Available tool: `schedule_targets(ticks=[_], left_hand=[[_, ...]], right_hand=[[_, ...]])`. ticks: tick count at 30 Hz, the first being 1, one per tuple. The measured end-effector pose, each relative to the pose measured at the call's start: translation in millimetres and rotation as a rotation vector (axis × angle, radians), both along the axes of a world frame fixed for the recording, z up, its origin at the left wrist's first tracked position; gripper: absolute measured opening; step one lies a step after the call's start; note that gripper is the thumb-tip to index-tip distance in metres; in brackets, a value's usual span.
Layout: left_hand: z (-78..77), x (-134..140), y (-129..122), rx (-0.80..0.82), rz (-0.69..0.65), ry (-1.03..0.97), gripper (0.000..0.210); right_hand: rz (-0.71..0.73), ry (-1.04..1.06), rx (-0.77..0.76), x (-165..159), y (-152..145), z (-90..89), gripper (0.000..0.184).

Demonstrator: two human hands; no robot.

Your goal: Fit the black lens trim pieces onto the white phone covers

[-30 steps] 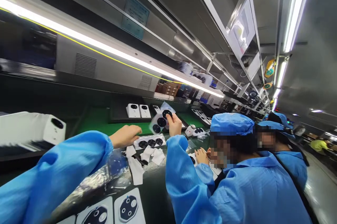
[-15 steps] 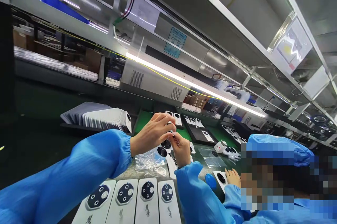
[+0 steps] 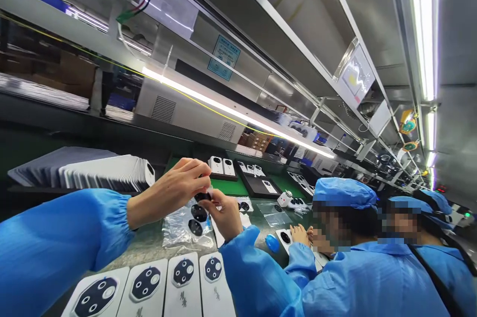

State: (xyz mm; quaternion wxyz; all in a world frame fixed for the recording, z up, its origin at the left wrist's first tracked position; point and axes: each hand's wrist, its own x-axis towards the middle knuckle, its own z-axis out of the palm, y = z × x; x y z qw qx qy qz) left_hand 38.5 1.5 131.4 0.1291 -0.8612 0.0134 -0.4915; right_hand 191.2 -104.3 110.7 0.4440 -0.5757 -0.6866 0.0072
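Note:
My right hand point(image 3: 225, 212) is closed in a pinch on a small, dark round lens cover point(image 3: 202, 197). Just above it, my left hand point(image 3: 184, 183) has its fingertips pinched together, almost meeting the right; what lies between them is hidden. Beneath the hands, several black round lens covers point(image 3: 195, 227) rest on a clear plastic bag point(image 3: 169, 230). A white sheet or panel shows partly under my right wrist. Nearest to me, several white phone back panels point(image 3: 182, 289) stand in a row, each with a dark camera plate and several ring-shaped holes.
A fanned stack of white panels point(image 3: 108, 170) leans at the left. Black trays point(image 3: 257, 188) with white phone backs stand at the back. On the right, a co-worker in a blue cap point(image 3: 345, 192) has hands on another panel point(image 3: 285, 239), near a blue round object point(image 3: 272, 243).
My view has swung right, so things sit further left and a second co-worker shows. The dark lens cover between my hands is now more visible; both hands stay close together.

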Motion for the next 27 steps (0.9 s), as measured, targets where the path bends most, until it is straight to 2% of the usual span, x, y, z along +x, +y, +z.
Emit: schedule_targets(ticks=[3, 7, 11, 14, 19, 22, 27], left_hand=[[10.0, -8.5, -2.9, -0.017, -0.062, 0.007, 0.029], [16.0, -19.1, -3.6, -0.103, -0.187, 0.002, 0.025], [6.1, -22.8, 3.6, -0.249, -0.213, -0.041, 0.02], [-0.2, -22.9, 9.3, -0.248, -0.21, -0.041, 0.019], [-3.8, -22.9, 17.8, -0.299, -0.221, -0.022, 0.02], [-6.7, -26.0, 22.4, -0.428, -0.207, 0.051, 0.022], [-6.3, -36.5, 24.1, -0.736, -0.167, 0.18, 0.024]], right_hand=[[0.133, -0.005, 0.024, -1.8, -5.0, 17.8, 0.04], [0.319, 0.012, 0.098, -6.3, -6.3, 32.6, 0.043], [0.287, 0.015, 0.126, -9.2, -1.9, 31.5, 0.034], [0.249, -0.006, 0.107, -9.8, 4.0, 27.3, 0.025], [0.259, 0.107, 0.141, -12.0, 19.3, 20.3, 0.031], [0.312, 0.159, 0.105, -13.8, 24.6, 23.1, 0.032], [0.369, 0.211, -0.018, -13.1, 22.2, 41.7, 0.021]])
